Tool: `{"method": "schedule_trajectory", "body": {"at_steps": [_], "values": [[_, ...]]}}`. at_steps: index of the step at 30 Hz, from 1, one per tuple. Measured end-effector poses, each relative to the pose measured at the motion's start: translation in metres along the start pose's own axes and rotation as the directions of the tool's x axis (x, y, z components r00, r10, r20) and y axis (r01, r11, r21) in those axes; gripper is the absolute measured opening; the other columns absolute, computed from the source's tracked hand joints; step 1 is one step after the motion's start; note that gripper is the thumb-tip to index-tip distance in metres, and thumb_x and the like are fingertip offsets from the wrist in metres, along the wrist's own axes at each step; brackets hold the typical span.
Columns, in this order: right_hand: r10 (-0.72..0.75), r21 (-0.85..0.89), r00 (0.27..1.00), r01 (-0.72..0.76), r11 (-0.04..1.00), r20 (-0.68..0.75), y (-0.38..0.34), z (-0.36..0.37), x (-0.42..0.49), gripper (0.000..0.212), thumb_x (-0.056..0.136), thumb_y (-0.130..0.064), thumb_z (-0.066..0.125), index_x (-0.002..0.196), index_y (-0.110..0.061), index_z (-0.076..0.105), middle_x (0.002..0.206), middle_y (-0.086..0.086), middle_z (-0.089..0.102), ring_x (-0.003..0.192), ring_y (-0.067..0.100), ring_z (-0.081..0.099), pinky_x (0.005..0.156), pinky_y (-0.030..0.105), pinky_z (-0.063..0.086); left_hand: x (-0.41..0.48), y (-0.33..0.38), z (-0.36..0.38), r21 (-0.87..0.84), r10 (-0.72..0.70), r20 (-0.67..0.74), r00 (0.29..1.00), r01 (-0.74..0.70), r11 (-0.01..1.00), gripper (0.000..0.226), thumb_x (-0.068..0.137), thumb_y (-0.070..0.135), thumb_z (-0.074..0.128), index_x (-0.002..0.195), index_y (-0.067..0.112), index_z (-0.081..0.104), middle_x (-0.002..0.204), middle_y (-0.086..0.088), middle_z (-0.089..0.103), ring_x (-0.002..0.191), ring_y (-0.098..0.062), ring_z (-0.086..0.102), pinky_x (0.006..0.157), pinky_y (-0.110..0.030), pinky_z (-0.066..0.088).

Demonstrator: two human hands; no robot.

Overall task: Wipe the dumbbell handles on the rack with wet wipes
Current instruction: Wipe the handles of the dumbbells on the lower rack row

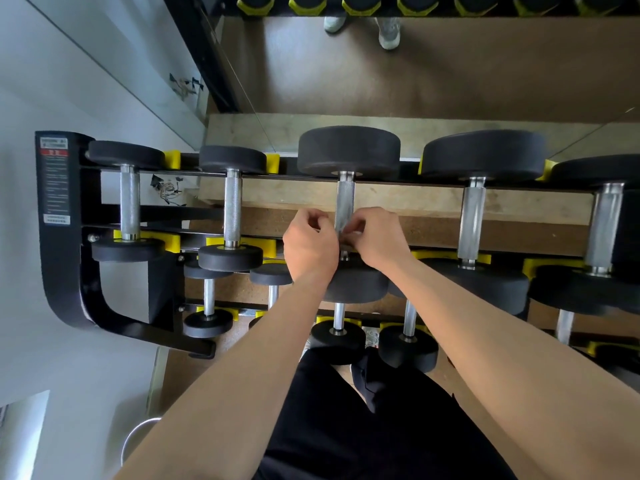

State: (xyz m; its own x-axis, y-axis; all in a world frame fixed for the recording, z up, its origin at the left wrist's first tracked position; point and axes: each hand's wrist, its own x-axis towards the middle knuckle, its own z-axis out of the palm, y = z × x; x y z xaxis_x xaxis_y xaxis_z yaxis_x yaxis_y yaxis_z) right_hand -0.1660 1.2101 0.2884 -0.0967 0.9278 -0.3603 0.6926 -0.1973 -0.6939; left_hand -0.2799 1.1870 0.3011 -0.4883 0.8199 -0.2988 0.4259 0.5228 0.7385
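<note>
Pinching a pale wipe (351, 234) round the handle (344, 202) of one dumbbell (348, 150) on the rack (69, 209) — left hand (310, 244) and right hand (379, 239), fingers curled.

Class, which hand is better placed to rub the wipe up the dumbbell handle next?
Probably the right hand: its fingers pinch the wipe against the handle. The left hand curls just beside it, and what it grips is unclear.

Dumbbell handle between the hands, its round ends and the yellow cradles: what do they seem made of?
Handle: bare metal, probably steel; silvery, with fine knurled crosshatch and bright glints. Round ends: likely rubber or a rubbery coating; matte black, no shine. Yellow cradles: seemingly moulded plastic; flat, even colour.
</note>
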Motion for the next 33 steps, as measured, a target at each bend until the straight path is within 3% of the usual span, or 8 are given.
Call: {"method": "schedule_trajectory", "body": {"at_steps": [4,7,12,16,19,24,29,33], "values": [[-0.015,0.125,0.973,0.045,0.991,-0.229,-0.011,-0.001,0.013,0.007,0.088,-0.023,0.075,0.086,-0.018,0.072,0.084,-0.007,0.066,0.077,0.005,0.060,0.071,0.015,0.046,0.000,0.000,0.000,-0.026,0.003,-0.013,1.000,-0.003,1.000,0.017,0.097,0.019,0.054,0.086,0.030,0.059,0.080,0.015,0.062,0.076,-0.003,0.060,0.062,-0.017,0.045],[0.004,0.103,0.985,0.014,0.995,-0.174,-0.008,0.005,0.007,0.006,0.090,-0.022,0.073,0.085,-0.019,0.070,0.087,-0.006,0.066,0.079,0.005,0.060,0.072,0.017,0.047,-0.001,-0.001,-0.001,-0.054,-0.013,-0.008,1.000,0.013,0.998,0.018,0.098,0.018,0.055,0.086,0.030,0.059,0.080,0.015,0.062,0.076,-0.002,0.060,0.061,-0.015,0.043],[0.075,-0.003,0.996,-0.075,0.997,0.048,-0.003,0.003,-0.010,0.004,0.089,-0.022,0.074,0.086,-0.020,0.072,0.092,-0.004,0.067,0.083,0.009,0.061,0.066,0.017,0.042,0.001,0.001,-0.011,-0.063,-0.031,0.084,0.996,0.036,0.997,0.012,0.100,0.018,0.057,0.098,0.028,0.062,0.088,0.017,0.062,0.082,0.000,0.059,0.065,-0.013,0.041],[0.024,0.188,0.998,-0.011,0.982,-0.065,-0.019,-0.009,-0.014,0.004,0.087,-0.024,0.077,0.087,-0.022,0.073,0.087,-0.007,0.068,0.081,0.007,0.062,0.066,0.015,0.042,-0.002,0.008,-0.029,-0.011,0.035,0.213,0.976,-0.033,0.999,0.019,0.101,0.021,0.057,0.117,0.024,0.066,0.101,0.014,0.065,0.096,-0.005,0.061,0.075,-0.015,0.045],[-0.069,0.224,0.996,0.082,0.971,-0.063,-0.039,-0.019,-0.025,0.007,0.090,-0.026,0.073,0.095,-0.021,0.074,0.088,-0.009,0.069,0.081,0.004,0.062,0.072,0.018,0.047,-0.010,0.016,-0.049,-0.047,0.079,0.271,0.959,-0.068,0.997,0.021,0.100,0.023,0.060,0.119,0.023,0.069,0.105,0.009,0.071,0.097,-0.009,0.067,0.088,-0.031,0.057],[-0.159,0.239,0.986,0.165,0.957,-0.046,-0.062,-0.028,-0.038,0.013,0.089,-0.020,0.075,0.102,-0.016,0.076,0.096,-0.004,0.073,0.086,0.005,0.066,0.080,0.023,0.056,-0.019,0.022,-0.084,-0.167,0.080,0.262,0.962,-0.037,0.985,0.012,0.097,0.021,0.067,0.107,0.027,0.070,0.092,0.009,0.075,0.078,-0.010,0.073,0.079,-0.033,0.062],[-0.155,0.244,0.987,0.161,0.956,-0.043,-0.092,-0.019,-0.048,0.011,0.086,-0.019,0.078,0.094,-0.019,0.071,0.089,-0.008,0.067,0.079,0.002,0.062,0.066,0.010,0.044,-0.018,0.021,-0.119,-0.250,0.087,0.280,0.956,-0.015,0.968,0.021,0.096,0.013,0.067,0.112,0.026,0.067,0.099,0.004,0.076,0.087,-0.012,0.073,0.075,-0.025,0.061],[-0.137,0.275,0.989,0.147,0.950,-0.053,-0.119,-0.002,-0.051,0.007,0.087,-0.018,0.077,0.092,-0.021,0.072,0.086,-0.011,0.067,0.079,0.001,0.061,0.066,0.012,0.043,-0.007,0.011,-0.148,-0.268,0.090,0.281,0.956,-0.012,0.963,0.019,0.096,0.013,0.067,0.113,0.022,0.068,0.100,0.003,0.075,0.089,-0.013,0.073,0.074,-0.023,0.060]]}}
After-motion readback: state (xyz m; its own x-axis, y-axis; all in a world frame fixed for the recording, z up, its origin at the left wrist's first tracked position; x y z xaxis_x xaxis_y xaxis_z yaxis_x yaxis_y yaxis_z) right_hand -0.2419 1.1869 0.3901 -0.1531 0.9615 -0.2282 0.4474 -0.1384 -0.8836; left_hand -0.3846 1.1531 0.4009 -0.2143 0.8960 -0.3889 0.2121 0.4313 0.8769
